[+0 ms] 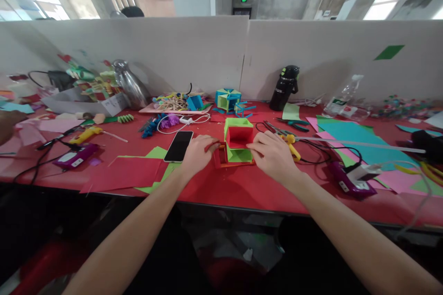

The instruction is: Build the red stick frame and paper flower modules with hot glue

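Note:
A small box-like paper piece (238, 155) in green and red stands on the red table, between my two hands. At its left side, my left hand (200, 150) has its fingertips pressed together on a red edge piece. My right hand (270, 151) pinches the right edge of the red inner box (239, 136), which sits within the green paper. Both hands' fingertips partly cover what they touch. A black phone (178, 146) lies beside my left hand. Right by my right hand is a yellow glue gun (293, 148).
Red sheets (126, 174) lie at the left front. Behind stand a blue-green paper piece (228, 99), a black bottle (284, 87) and a steel flask (129, 84). Power strips (351, 182) with cables and blue sheets (360, 143) are at right. Another person's hand (12, 124) is at far left.

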`<state>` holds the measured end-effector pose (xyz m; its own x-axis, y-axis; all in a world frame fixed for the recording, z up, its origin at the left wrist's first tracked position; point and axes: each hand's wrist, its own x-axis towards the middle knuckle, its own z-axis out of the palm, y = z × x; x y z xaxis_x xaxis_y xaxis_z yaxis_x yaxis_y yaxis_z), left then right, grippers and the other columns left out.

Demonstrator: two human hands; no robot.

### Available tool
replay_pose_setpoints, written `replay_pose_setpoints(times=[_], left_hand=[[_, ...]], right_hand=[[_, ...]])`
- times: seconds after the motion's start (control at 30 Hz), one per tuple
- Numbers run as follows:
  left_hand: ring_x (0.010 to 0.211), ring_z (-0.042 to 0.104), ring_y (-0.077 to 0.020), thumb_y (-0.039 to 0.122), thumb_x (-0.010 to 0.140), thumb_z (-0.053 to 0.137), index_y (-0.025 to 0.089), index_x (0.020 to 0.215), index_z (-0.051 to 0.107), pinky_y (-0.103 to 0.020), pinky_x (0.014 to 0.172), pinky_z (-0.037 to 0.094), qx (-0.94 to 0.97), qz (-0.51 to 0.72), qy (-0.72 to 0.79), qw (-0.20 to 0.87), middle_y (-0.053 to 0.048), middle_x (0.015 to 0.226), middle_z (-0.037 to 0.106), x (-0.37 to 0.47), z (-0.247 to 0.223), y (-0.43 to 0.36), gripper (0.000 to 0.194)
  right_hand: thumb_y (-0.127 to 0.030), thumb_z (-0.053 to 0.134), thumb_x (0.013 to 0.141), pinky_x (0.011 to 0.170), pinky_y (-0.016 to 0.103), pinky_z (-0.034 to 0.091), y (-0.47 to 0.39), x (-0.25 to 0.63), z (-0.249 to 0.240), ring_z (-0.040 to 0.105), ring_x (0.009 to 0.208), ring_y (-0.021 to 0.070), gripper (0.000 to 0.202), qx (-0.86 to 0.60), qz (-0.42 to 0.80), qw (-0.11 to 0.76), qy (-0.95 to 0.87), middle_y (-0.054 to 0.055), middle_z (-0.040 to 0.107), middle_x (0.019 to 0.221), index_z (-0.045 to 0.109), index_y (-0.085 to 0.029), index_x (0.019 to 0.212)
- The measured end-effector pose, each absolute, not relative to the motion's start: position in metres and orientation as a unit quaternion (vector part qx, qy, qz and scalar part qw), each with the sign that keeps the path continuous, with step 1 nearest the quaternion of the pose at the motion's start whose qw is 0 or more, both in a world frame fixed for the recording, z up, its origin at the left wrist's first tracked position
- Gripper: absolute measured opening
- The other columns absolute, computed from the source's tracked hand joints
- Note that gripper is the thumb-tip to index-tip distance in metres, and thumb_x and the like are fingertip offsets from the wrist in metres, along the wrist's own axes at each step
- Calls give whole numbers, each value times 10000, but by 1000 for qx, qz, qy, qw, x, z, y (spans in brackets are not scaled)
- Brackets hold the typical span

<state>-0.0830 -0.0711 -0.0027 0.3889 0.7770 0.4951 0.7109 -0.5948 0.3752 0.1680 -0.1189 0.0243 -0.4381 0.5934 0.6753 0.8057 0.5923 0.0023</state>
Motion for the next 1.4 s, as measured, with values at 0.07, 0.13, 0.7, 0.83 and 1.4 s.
replay_pose_setpoints(times=[0.07,0.13,0.7,0.83,1.4], left_hand=[[899,646,-203,304,966,517,218,974,715,-319,796,459,832,320,451,48,-42,928,723,-83,-3,-71,217],[901,647,-207,310,968,512,215,982,715,-321,801,459,832,315,455,43,-47,918,722,-84,-5,-69,224],[986,691,-227,301,905,540,193,1052,711,-341,882,527,777,389,470,158,-69,1065,745,-87,-9,-59,250],[1108,646,-229,219,888,500,164,1131,674,-375,990,495,783,419,447,109,-102,1186,695,-86,-7,-64,303],[1198,593,-262,108,778,491,185,1102,705,-420,1049,467,821,346,438,121,-86,1210,684,-90,0,-66,397]], right_hand=[[-182,563,928,707,357,428,-119,168,24,535,778,203,190,-424,-163,323,-830,49,628,794,742,-188,865],[-240,589,928,727,361,451,-120,169,25,547,794,209,170,-424,-137,327,-834,59,615,830,739,-181,983],[-321,586,898,836,392,523,-94,205,-5,666,952,237,189,-514,190,378,-746,84,718,1065,675,-211,1023],[-292,588,886,794,367,503,-96,196,-2,650,824,216,107,-504,163,388,-754,52,703,873,646,-208,851],[-271,615,886,748,350,496,-110,180,-3,636,790,204,89,-473,156,411,-763,52,686,844,641,-193,851]])
